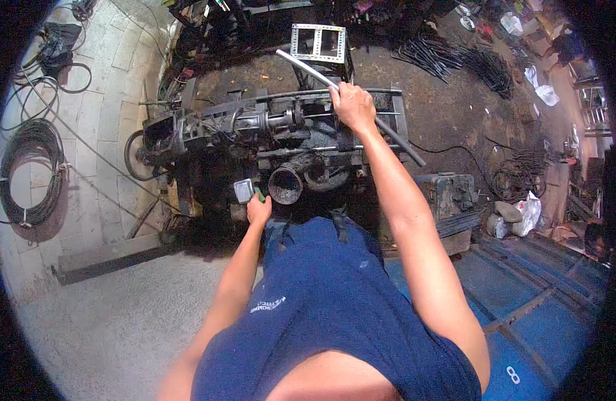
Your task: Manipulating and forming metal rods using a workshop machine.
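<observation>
Metal tube lies across the dark machine, its long axis running 10 to 4 o'clock, clasped mid-length by your right hand, while your left hand, nearer you at 7 o'clock, grips a small grey box.

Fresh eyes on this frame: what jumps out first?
The grimy dark metal machine at centre, with a wide round pipe mouth facing the person. The right hand grips a long grey metal rod that slants across the machine's top, while the left hand holds a small grey box-shaped control with a green part at the machine's near edge. Coiled black cables lie on the pale paved floor at left.
</observation>
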`<state>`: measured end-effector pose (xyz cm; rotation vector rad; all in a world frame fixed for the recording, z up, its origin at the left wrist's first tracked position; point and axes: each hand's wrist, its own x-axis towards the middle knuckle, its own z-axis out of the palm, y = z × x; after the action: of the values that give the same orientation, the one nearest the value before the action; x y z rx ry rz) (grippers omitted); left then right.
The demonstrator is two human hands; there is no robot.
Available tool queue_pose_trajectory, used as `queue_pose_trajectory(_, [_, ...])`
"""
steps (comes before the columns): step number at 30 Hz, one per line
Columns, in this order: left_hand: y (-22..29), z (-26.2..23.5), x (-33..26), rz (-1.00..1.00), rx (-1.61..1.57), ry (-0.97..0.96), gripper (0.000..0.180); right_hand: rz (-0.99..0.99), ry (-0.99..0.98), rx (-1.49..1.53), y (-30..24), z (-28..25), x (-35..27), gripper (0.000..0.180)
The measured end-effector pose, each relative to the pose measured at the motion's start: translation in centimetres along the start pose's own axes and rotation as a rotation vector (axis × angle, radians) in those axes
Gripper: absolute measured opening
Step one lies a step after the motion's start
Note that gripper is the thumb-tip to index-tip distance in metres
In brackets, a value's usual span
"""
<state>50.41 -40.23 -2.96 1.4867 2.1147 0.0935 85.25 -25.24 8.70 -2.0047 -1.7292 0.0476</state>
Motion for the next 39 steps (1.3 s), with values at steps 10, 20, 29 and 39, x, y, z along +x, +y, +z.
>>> queue_pose_trajectory(10, [-1.3,0.5,0.7,0.007,0.006,-0.020,0.052,-0.004,0.022,0.006,0.0,0.2,0.0,0.034])
queue_pose_trajectory(20, [-1.5,0.6,0.4,-0.027,0.003,-0.025,0.055,0.015,-0.019,-0.028,-0.2,-0.3,0.1,0.033])
queue_pose_trajectory(29, [-1.8,0.7,0.6,0.002,-0.010,-0.031,0.053,-0.042,0.101,0.041,-0.6,-0.4,-1.4,0.029])
queue_pose_trajectory(39, [-2.0,0.0,0.1,0.008,-0.031,-0.031,0.053,0.434,-0.042,0.231,8.8,6.7,-19.9,0.028])
